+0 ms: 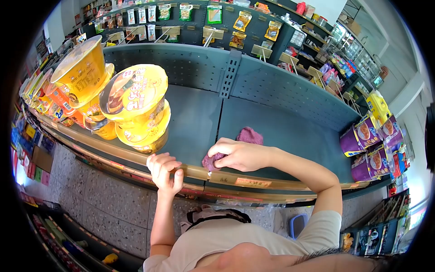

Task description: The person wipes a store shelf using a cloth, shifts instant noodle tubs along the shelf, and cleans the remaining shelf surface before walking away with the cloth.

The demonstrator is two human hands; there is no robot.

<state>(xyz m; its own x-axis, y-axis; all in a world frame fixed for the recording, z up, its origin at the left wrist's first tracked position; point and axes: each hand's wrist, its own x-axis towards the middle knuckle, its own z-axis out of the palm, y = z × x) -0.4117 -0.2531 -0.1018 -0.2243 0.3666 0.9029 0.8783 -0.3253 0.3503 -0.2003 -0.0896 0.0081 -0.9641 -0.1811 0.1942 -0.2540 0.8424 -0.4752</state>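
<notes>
Purple cloth (248,136), crumpled, lies on the grey shelf deck (290,131) near the front edge, roughly mid-shelf. Its near end is bunched under the right hand (240,155); the far end sticks out free behind the knuckles. Right hand's fingers are curled together and clamped down on the cloth, pressing it to the deck just behind the brass-coloured price rail (226,174).

Left hand (165,170) grips that rail just left of the cloth. Fingers are folded over the rail's top edge and closed on it. The two hands sit near each other, not touching.

Left of the hands: yellow instant noodle bowls (138,102) in a stack, the top one tilted so its printed lid faces outward. Further left, a second stack of orange-yellow bowls (81,72), also tipped. The deck between the stacks and the cloth is bare metal.

Far right end of the shelf: purple noodle tubs (362,136), lying on their sides with lids facing in, well apart from the cloth.

Behind the deck, a perforated grey back panel (190,63). Above it, hanging snack packets (214,13) on pegs.

Below the shelf: speckled floor (104,204). A blue-lidded container (297,224) stands on the floor by the person's right arm.
</notes>
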